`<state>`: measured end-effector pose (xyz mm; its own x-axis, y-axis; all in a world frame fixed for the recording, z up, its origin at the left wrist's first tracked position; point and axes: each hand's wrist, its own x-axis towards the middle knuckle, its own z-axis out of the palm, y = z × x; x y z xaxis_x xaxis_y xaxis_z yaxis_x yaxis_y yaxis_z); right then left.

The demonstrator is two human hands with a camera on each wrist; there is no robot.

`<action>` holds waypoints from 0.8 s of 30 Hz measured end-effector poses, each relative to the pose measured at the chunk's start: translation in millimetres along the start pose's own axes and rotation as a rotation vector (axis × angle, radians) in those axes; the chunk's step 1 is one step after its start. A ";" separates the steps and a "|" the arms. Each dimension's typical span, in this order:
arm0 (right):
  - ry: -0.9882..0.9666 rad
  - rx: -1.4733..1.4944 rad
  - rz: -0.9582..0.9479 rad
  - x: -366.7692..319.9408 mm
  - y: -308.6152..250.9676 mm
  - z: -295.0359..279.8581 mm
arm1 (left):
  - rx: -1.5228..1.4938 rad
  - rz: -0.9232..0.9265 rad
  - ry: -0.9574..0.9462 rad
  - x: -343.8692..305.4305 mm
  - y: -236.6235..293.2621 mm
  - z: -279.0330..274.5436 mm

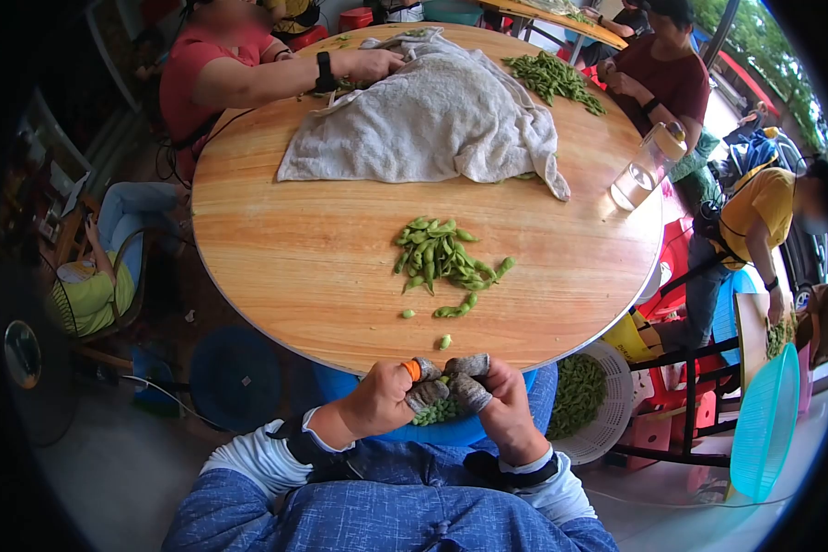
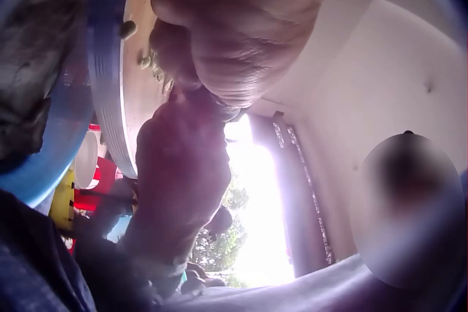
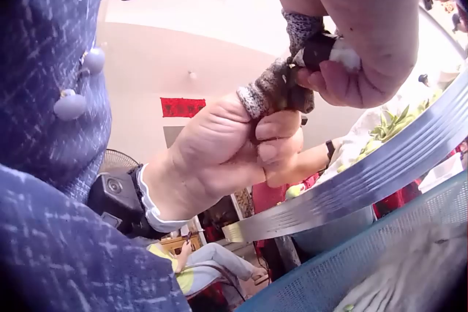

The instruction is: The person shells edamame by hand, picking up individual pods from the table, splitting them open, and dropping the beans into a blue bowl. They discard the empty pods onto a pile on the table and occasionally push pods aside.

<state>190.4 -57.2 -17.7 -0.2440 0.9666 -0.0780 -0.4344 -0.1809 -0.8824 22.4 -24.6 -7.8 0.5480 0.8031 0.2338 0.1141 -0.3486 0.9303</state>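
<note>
Over a blue basin at the near table edge, my left hand and right hand meet fingertip to fingertip. Grey covers wrap the thumbs and forefingers, and an orange band circles one left finger. Both hands pinch a green soybean pod, mostly hidden by the fingertips. Shelled green beans lie in the basin beneath. Just ahead on the round wooden table is a small pile of soybean pods, with a few loose pieces trailing toward me. The right wrist view shows my left hand below the right one.
A grey-white towel covers the table's far middle. More pods and a clear jar stand toward the right. Beside my right leg is a white basket of pods. Other people sit around the table.
</note>
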 end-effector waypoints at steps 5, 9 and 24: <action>-0.008 -0.022 -0.033 -0.5 3.7 -0.8 | -0.408 -0.293 -0.131 -3.0 -11.1 -5.2; -0.008 -0.015 0.029 -2.6 -3.2 1.1 | -0.555 -0.343 -0.148 -2.7 -7.4 -4.9; -0.079 -0.152 0.018 -7.1 -12.7 1.4 | -0.283 -0.149 -0.159 2.3 -3.4 -7.5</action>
<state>196.4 -62.0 -5.3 -0.3203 0.9452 -0.0626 -0.2948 -0.1623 -0.9417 17.0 -17.9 -8.3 0.6671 0.7423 0.0634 -0.0193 -0.0679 0.9975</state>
